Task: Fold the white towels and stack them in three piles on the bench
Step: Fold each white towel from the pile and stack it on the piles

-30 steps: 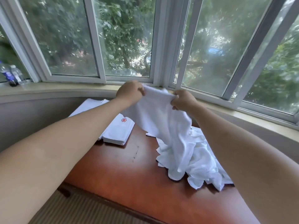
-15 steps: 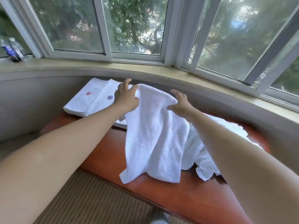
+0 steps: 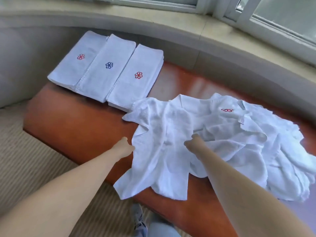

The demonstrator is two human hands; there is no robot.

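While both hands (image 3: 125,145) grip it, the towel (image 3: 159,151) drapes the bench (image 3: 77,120).

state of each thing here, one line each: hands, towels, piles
left hand: grips the left edge of the towel
right hand: fingers buried in the towel, grip hidden
towel being folded: rumpled, spread on the bench
three folded piles: flat, side by side
unfolded heap: crumpled
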